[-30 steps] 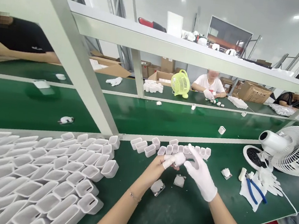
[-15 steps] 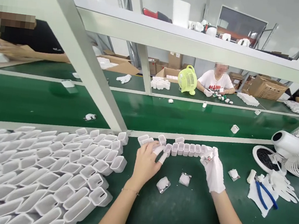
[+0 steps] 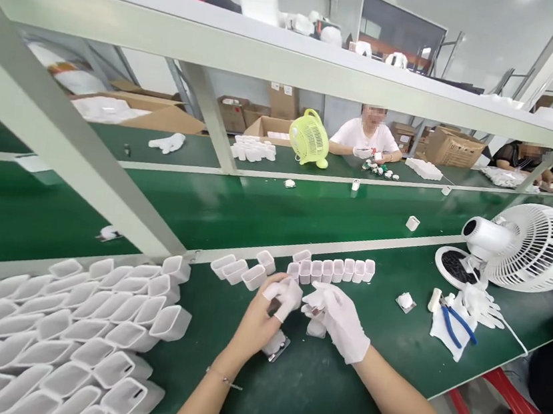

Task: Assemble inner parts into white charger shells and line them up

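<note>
My left hand, with white covers on some fingertips, is curled near the left end of a row of open white plastic housings. Whatever lies between its thumb and fingers is hidden. Close beside it, my right hand wears a white glove and pinches a small white part with a metallic bit. Below my left hand lies a white rounded piece on a small plate, partly covered. Another white piece sits under my right hand. Several loose housings stand left of the row.
Many open white housings fill the bench's left side. At right are a white fan, blue-handled pliers, gloves and another white piece. A frame post slants on the left. A co-worker sits opposite.
My right hand has moved left from the row's right end, bringing its small part close to my left hand. My left fingers have curled in. The view has turned right.
</note>
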`<action>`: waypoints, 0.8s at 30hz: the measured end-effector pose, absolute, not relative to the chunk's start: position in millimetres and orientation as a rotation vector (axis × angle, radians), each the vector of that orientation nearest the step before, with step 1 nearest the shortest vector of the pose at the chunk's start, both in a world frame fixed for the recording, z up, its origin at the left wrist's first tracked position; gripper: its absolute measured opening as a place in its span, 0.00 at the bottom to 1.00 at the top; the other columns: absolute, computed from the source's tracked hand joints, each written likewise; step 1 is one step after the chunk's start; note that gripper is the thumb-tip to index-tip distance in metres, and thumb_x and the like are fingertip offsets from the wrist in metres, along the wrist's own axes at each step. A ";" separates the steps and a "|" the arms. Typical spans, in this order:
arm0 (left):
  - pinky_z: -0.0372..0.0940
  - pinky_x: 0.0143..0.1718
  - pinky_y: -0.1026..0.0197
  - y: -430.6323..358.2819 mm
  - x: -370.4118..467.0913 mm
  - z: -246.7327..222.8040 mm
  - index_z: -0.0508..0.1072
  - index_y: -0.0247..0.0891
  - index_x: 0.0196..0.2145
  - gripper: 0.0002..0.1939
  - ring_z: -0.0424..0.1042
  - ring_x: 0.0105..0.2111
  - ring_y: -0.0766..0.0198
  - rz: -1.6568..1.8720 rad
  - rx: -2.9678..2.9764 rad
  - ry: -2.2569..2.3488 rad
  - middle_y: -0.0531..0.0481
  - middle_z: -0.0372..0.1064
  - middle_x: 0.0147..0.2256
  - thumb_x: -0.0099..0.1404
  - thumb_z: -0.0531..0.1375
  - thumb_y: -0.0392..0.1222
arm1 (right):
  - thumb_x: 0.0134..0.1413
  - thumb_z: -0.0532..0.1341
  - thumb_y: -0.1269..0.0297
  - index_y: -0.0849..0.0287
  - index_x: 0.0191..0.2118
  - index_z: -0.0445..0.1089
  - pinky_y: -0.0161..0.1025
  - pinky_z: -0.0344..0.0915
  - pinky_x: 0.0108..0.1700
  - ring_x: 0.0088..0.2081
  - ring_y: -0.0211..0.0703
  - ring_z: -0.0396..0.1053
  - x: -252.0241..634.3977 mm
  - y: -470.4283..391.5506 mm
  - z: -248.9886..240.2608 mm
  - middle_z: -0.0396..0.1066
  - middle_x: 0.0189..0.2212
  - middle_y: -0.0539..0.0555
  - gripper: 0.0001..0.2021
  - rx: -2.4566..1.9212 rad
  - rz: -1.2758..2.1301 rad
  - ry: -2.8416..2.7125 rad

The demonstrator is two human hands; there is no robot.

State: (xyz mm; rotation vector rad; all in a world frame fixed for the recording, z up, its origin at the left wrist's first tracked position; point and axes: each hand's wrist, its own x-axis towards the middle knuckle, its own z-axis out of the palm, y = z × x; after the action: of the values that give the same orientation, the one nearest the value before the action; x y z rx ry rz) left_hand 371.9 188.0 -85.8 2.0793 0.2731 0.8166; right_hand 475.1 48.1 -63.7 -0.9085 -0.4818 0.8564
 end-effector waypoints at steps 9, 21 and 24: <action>0.60 0.53 0.51 177.1 369.8 -81.3 0.61 0.41 0.54 0.23 0.64 0.50 0.56 0.544 2.228 0.314 0.44 0.60 0.51 0.60 0.58 0.39 | 0.43 0.66 0.60 0.61 0.43 0.70 0.43 0.69 0.50 0.45 0.46 0.71 488.2 41.8 -63.2 0.73 0.43 0.57 0.19 -1.352 0.432 -0.573; 0.60 0.54 0.54 176.4 363.6 -74.1 0.60 0.40 0.56 0.26 0.62 0.52 0.58 0.610 2.247 0.145 0.44 0.60 0.53 0.60 0.59 0.34 | 0.51 0.63 0.59 0.58 0.50 0.71 0.42 0.67 0.54 0.51 0.47 0.68 484.4 32.3 -76.2 0.69 0.49 0.55 0.19 -1.569 0.290 -1.013; 0.59 0.54 0.55 176.2 363.0 -72.4 0.60 0.40 0.55 0.26 0.62 0.52 0.59 0.625 2.250 0.119 0.44 0.61 0.53 0.60 0.58 0.34 | 0.53 0.63 0.60 0.58 0.49 0.71 0.40 0.70 0.49 0.48 0.45 0.71 485.6 32.8 -72.5 0.71 0.48 0.55 0.18 -1.597 0.150 -1.118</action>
State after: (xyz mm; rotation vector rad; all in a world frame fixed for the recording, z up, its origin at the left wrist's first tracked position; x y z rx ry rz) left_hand 363.0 176.2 -72.4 2.2504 0.1192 0.6249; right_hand 485.6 32.8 -72.5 -1.5969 -1.1176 0.1499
